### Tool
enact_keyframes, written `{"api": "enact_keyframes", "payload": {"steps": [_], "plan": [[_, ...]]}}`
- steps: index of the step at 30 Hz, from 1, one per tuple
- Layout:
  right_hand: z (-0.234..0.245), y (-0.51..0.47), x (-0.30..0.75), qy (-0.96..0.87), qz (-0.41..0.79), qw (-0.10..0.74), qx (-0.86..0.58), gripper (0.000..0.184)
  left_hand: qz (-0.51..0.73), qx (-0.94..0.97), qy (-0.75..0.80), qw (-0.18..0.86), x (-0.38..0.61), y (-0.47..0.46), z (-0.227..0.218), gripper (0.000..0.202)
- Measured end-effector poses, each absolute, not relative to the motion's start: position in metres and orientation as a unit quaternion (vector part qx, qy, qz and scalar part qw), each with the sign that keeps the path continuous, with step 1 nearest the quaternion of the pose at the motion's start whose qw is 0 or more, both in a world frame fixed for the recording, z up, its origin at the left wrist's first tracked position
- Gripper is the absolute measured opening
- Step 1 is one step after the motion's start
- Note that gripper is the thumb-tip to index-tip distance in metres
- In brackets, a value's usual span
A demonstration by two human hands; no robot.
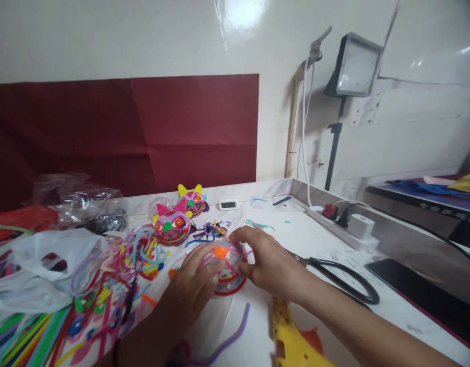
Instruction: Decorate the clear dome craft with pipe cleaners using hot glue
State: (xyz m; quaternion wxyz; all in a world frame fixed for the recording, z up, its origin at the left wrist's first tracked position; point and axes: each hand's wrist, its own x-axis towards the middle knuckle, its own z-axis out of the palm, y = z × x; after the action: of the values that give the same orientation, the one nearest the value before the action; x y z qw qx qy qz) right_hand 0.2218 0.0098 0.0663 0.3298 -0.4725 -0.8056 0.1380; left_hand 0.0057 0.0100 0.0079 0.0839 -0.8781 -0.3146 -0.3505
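Between my hands is a round craft face (pixel 229 285) with a red rim, a clear-looking surface and an orange dot (pixel 220 252). My left hand (pixel 199 280) holds it at the left, its fingers on the top near the dot. From the right, my right hand (pixel 263 262) curls thumb and forefinger about the far and right edge. Behind stand two finished-looking cat faces: one with pink ears (pixel 172 227), one with yellow ears (pixel 194 201). A purple pipe cleaner (pixel 233 339) lies in front of my hands. The disc's underside is hidden.
Black-handled scissors (pixel 344 275) and a dark phone (pixel 426 300) lie to the right, with a power strip (pixel 344 228) beyond. Yellow spotted material (pixel 296 339) is in front. Loose pipe cleaners (pixel 105 290) and a white plastic bag (pixel 51 265) crowd the left. A small digital clock (pixel 228 205) stands behind.
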Motion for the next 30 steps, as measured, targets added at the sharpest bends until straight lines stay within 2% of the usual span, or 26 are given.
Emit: {"api": "enact_keyframes", "payload": {"steps": [12,22,30], "plan": [[0.069,0.007,0.218,-0.823,0.100,0.308,-0.466,0.037,-0.356,-0.874,-0.319,0.085,0.007,0.010,0.009,0.026],[0.069,0.011,0.222,-0.797,0.173,0.334,-0.473,0.041,-0.367,-0.865,-0.329,0.092,0.007,0.010,0.010,0.029],[0.076,0.006,0.234,-0.796,0.160,0.336,-0.477,0.029,-0.372,-0.855,-0.352,0.077,0.009,0.008,0.016,0.026]]}}
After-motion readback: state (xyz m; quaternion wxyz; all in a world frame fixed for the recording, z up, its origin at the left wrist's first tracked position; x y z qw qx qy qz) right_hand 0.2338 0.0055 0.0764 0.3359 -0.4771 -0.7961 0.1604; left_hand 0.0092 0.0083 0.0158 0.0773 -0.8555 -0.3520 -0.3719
